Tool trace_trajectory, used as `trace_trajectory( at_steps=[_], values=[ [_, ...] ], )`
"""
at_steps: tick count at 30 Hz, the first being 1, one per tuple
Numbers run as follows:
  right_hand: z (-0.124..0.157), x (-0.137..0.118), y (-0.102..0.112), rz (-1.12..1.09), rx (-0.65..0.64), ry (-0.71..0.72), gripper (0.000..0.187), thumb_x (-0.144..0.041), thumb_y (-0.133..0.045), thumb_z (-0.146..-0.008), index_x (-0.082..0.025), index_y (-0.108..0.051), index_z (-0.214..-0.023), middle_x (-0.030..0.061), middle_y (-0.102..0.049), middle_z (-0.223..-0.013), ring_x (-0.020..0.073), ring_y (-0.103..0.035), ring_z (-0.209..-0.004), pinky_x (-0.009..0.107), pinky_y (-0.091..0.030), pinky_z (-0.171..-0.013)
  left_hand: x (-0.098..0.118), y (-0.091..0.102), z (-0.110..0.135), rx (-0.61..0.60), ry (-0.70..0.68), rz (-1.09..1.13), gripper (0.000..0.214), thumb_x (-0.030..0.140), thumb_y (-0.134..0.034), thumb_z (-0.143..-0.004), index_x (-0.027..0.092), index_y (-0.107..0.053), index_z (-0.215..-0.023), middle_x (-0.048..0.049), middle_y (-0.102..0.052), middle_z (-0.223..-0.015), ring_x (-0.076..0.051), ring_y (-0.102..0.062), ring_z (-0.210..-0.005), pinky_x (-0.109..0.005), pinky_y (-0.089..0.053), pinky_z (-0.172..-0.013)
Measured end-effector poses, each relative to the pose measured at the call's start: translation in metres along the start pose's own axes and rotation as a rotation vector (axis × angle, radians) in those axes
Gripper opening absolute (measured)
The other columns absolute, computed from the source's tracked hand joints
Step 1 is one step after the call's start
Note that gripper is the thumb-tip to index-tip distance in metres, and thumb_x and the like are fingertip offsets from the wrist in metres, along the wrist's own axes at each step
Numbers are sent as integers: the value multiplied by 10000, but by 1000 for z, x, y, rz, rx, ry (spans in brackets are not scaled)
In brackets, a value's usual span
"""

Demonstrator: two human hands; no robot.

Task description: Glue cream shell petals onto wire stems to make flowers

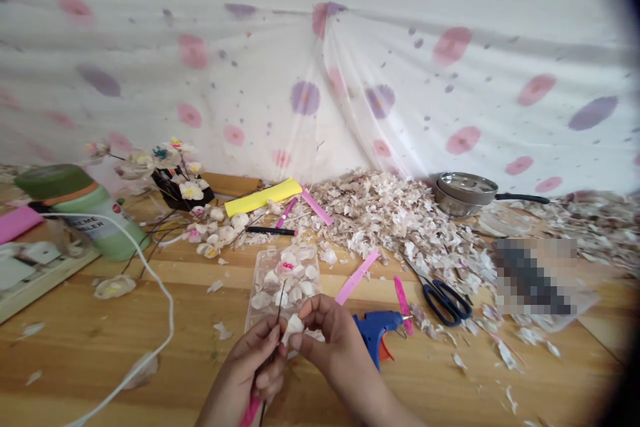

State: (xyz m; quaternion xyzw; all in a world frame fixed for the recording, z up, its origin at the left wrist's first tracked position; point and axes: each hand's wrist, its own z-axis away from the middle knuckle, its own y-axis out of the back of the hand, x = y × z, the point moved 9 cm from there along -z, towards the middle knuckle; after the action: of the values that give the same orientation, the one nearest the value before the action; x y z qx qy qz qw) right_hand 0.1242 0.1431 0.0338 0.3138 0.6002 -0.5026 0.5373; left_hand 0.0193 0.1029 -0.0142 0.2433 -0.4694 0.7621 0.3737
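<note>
My left hand (245, 363) pinches a thin dark stem (281, 297) held nearly upright. A small bloom with a bright pink centre (287, 267) appears at the stem's tip. Below the same hand a pink strip (251, 410) sticks out. My right hand (335, 347) grips a white petal (293, 327) between thumb and fingers, close beside the stem; whether the two touch I cannot tell. Behind both hands lies a clear plastic box (256, 280) with white petals (295, 292) in it. A blue glue gun (373, 333) rests just right of my right hand.
Dark-handled scissors (447, 303) lie to the right, before a heap of dry petals (380, 213) and a metal bowl (465, 197). Finished flowers (190, 190), a yellow paper roll (263, 197) and a green tumbler (100, 220) stand left, where a white cable (167, 293) crosses the table.
</note>
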Motion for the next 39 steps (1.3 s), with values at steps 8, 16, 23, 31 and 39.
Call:
trace_trajectory(
  at_steps=[8, 16, 23, 31, 39],
  values=[
    [10, -3, 21, 85, 151, 58, 197, -223, -636, -594, -186, -517, -748, -12, -544, -705, 152, -473, -695, 285, -366, -692, -11, -6, 1, -13, -10, -62, 426, 478, -857, -548, 140, -660, -715, 21, -557, -574, 19, -246, -387, -128, -187, -381],
    [16, -4, 28, 104, 190, 104, 190, -187, -656, -592, -185, -541, -744, -22, -557, -710, 148, -487, -707, 268, -370, -689, -17, -5, -2, -19, -9, -132, 400, 428, -882, -524, 149, -660, -704, 78, -432, -498, 10, -198, -388, -136, -171, -375],
    [15, 0, 33, 9, 181, 112, 166, -144, -668, -592, -172, -561, -716, -33, -567, -678, 125, -492, -669, 241, -373, -659, -21, -4, -2, -14, -21, -222, 419, 475, -868, -519, 144, -668, -680, 43, -507, -545, 11, -235, -378, -143, -164, -370],
    [13, 27, 43, -202, 236, 63, 249, -231, -788, -597, -174, -568, -699, -36, -609, -623, 91, -509, -571, 203, -373, -575, -24, 1, -4, 6, 1, -234, 465, 524, -854, -507, 148, -667, -705, 28, -547, -570, 11, -242, -381, -149, -167, -387],
    [12, 32, 42, -254, 242, 7, 319, -276, -843, -578, -167, -574, -709, -42, -622, -587, 68, -516, -514, 179, -372, -550, -20, -7, -3, -24, -39, -227, 458, 521, -852, -515, 157, -680, -732, 61, -463, -518, 3, -217, -385, -157, -171, -392]
  ],
)
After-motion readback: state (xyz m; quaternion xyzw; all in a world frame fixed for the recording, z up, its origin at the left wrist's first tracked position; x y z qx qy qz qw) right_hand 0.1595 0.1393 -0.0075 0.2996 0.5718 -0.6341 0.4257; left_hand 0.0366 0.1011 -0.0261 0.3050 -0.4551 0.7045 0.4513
